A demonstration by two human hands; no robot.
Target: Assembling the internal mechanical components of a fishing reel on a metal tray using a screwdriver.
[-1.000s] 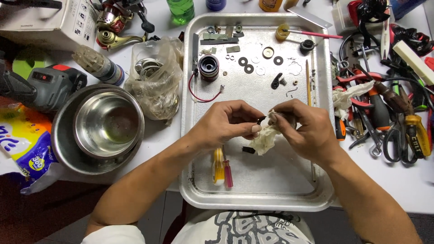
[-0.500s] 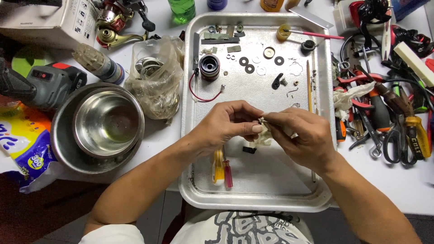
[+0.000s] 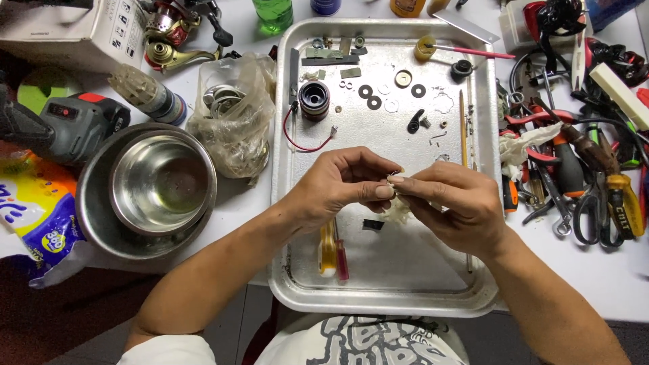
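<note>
Both hands are working together over the middle of the shallow rectangular metal tray point(image 3: 291, 223). The left hand point(image 3: 334, 186) is pinching with thumb and forefinger closed narrow on something very small at the edge of a crumpled off-white scrap of cloth or tissue point(image 3: 397, 208); what sits between the fingertips is too small to make out. The right hand point(image 3: 449, 206) is cupping the scrap from the other side, its fingers curled tight round it.

Compared with a second ago, the hands are pressing closer: the scrap, which was hanging open below the fingers, is now mostly bunched inside the right hand, and the two sets of fingertips are touching. This reads as a rubbing or wiping motion on a small part, still under way rather than finished.

Directly beneath the hands a small black rectangular piece point(image 3: 372, 224) is lying on the tray floor, and near the tray's front-left corner a yellow-handled and a red-handled tool point(image 3: 332, 249) are resting side by side. Towards the tray's far edge, black washers point(image 3: 369, 96) and a black cylindrical spool point(image 3: 314, 100) are spread out, well apart from the hands.
</note>
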